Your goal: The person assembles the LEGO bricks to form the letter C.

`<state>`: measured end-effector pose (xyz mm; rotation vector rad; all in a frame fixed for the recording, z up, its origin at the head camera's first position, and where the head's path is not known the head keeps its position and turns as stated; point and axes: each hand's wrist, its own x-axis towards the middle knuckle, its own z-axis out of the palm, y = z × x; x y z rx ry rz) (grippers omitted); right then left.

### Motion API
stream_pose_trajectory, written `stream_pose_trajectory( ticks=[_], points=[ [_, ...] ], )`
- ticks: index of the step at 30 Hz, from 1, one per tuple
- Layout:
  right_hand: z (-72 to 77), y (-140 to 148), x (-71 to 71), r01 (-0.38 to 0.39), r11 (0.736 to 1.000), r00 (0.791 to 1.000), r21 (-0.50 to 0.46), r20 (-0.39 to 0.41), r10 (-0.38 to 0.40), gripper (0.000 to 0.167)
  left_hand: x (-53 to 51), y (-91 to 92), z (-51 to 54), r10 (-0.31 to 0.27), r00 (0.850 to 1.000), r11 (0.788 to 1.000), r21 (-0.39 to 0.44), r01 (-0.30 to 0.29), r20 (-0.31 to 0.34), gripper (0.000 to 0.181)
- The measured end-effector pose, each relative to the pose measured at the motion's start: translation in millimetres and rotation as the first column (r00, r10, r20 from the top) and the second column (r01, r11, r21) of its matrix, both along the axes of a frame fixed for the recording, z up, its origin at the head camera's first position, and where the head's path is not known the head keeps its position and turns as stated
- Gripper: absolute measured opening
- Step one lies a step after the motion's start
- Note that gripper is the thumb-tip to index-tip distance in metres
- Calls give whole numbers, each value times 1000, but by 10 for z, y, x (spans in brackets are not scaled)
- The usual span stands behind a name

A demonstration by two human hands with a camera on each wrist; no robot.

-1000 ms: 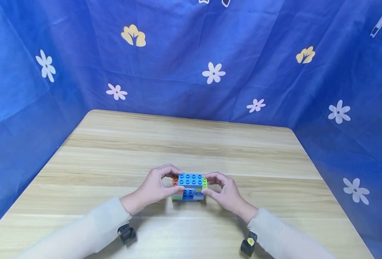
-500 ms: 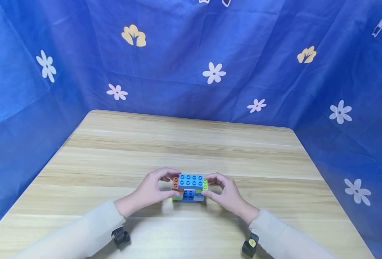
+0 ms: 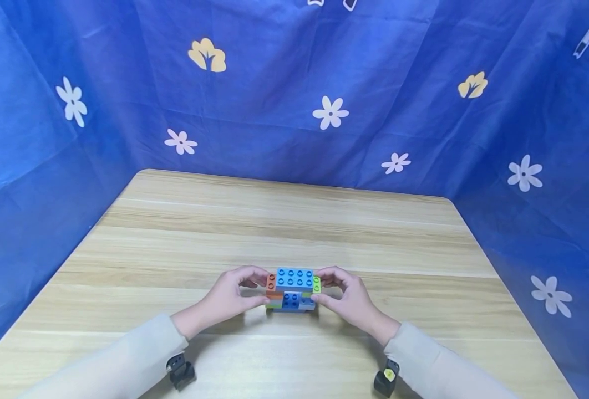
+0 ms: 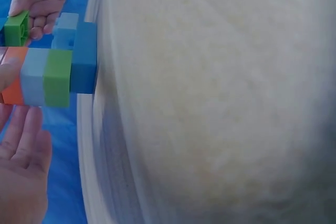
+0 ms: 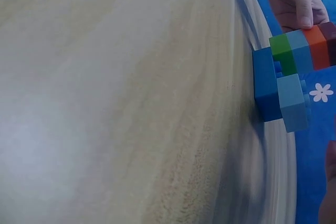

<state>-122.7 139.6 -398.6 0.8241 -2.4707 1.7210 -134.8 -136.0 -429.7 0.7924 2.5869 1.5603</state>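
Note:
A small structure of toy building bricks [image 3: 294,281] stands on the table between both hands. A blue eight-stud brick [image 3: 294,276] lies across its top. The left column has a brown brick [image 3: 271,281], an orange brick [image 5: 315,47], a light blue brick [image 4: 34,77] and a green brick [image 4: 58,77]. A dark blue brick [image 5: 266,83] forms the base. My left hand [image 3: 232,296] holds the left column, thumb in front and fingers behind. My right hand [image 3: 349,298] pinches the lime green brick [image 3: 316,284] at the right end. Another light blue brick [image 5: 293,102] sits on the base's right.
The wooden table [image 3: 294,227] extends around the structure. A blue cloth [image 3: 269,72] with white and yellow flowers hangs behind and at the sides. A small black camera [image 3: 181,371] is strapped to the left wrist, and another black camera [image 3: 386,377] to the right.
My left hand has slid left, its thumb moving off the front of the top blue brick to the left column. The right hand and the brick structure have hardly moved.

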Motion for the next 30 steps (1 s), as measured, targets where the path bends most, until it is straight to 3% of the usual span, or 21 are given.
stream_pose_trajectory(
  ticks=[4,8,13,17,23,26,30],
  points=[
    [-17,-16,-69,32,999,997,3,67,-32,35,-61,-1,2,11,998,1000,8,-11,62,38],
    [-44,-47,-224,77,997,986,-17,147,-74,36,-174,0,23,20,987,999,43,-27,160,38],
    [-256,-71,-544,146,988,972,-47,191,-135,34,-350,42,17,35,953,990,117,-73,301,42],
    [-453,-80,-751,209,977,961,-47,197,-196,32,-465,110,13,98,923,984,101,-145,371,45],
    [-517,-134,-830,292,956,922,9,262,-284,37,-579,186,-9,185,893,974,41,-221,411,44],
    [-529,-161,-837,332,941,902,68,269,-337,36,-623,203,-32,207,889,971,23,-237,408,43],
    [-546,-183,-848,369,920,882,133,261,-391,32,-656,215,-63,234,896,968,-4,-251,377,40]
  ],
)
